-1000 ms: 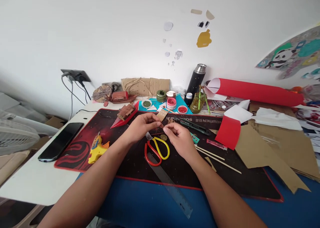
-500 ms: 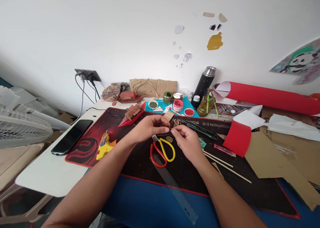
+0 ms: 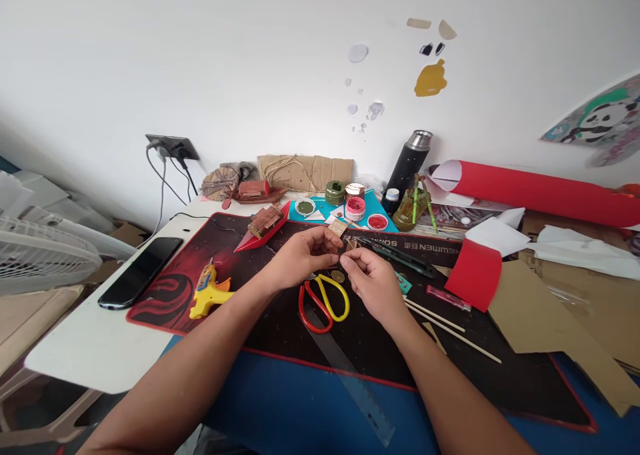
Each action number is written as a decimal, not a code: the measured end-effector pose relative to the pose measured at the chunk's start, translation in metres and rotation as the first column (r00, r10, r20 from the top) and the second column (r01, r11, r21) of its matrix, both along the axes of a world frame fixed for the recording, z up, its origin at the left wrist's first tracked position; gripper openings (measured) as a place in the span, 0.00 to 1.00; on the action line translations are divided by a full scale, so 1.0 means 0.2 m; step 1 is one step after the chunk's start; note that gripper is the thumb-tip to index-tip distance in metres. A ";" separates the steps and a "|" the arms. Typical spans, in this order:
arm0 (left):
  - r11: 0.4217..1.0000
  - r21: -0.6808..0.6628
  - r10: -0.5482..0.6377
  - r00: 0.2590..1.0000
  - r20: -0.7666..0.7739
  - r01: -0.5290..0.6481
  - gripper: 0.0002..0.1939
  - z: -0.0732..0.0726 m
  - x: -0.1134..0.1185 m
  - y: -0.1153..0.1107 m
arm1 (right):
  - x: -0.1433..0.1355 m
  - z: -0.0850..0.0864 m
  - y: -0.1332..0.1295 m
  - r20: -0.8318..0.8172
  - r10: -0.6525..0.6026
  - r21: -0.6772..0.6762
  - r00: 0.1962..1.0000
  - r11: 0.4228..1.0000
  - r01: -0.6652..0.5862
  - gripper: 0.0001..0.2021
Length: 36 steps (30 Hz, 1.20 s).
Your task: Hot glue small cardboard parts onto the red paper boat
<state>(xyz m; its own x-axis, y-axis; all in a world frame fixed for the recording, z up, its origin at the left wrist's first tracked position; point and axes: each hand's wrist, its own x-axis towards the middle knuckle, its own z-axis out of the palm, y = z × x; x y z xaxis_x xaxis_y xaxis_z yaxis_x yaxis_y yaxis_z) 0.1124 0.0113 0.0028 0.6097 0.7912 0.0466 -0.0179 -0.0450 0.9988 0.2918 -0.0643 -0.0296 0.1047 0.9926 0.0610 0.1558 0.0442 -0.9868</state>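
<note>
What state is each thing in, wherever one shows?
Left hand: curled, grip unclear
Right hand: curled, grip unclear
Scissors: lying flat
Glue gun: on its side
Phone: screen dark
Green paint jar: open
Red paint jar: open
Flask: capped
Long red paper: rolled up
Socket: plugs inserted

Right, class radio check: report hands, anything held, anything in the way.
Left hand and right hand: fingertips close together. Anything held: too small to make out. Scissors on mat, just nearside of hands; seemingly not blocking.
</note>
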 end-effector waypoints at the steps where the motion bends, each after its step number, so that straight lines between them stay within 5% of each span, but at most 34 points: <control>1: 1.000 -0.007 -0.001 1.000 0.013 0.001 0.17 0.00 0.00 0.00 | 0.00 0.00 0.00 0.008 -0.001 -0.003 1.000 1.000 0.001 0.21; 25: 0.979 0.201 0.090 0.962 -0.259 -0.037 0.18 0.07 -0.04 0.01 | 0.01 -0.03 0.02 -0.248 0.025 -0.100 0.968 0.994 -0.051 0.28; 36: 0.954 0.292 0.176 0.912 -0.370 -0.066 0.17 0.07 -0.04 0.01 | 0.00 0.05 0.00 -0.258 -0.036 -0.090 0.965 0.996 0.013 0.27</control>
<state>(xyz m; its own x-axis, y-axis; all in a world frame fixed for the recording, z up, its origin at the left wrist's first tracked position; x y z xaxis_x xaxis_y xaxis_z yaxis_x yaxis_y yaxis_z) 0.1044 0.0132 0.0167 0.5230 0.8511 0.0459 0.3910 -0.2874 0.8744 0.2926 -0.0646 -0.0197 0.1299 0.9898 -0.0582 -0.1058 -0.0445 -0.9934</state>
